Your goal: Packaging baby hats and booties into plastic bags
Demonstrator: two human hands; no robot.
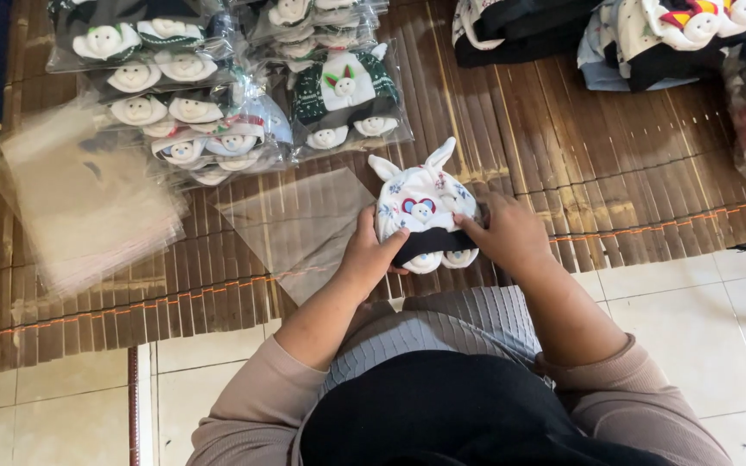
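Seen from the head camera, the left hand (371, 250) and right hand (507, 233) are both gripping a white bunny hat (420, 207) over the bamboo mat (632, 173). A clear bag (300, 229) is lying flat just left, near packed hats (218, 103).

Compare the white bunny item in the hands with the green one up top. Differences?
The white bunny item is unbagged, held between the left hand and right hand; the green bunny item is sealed in a clear bag, untouched. The white one has a floral print; the green one is dark green with a white centre. Both have rabbit ears and lie on the bamboo mat.
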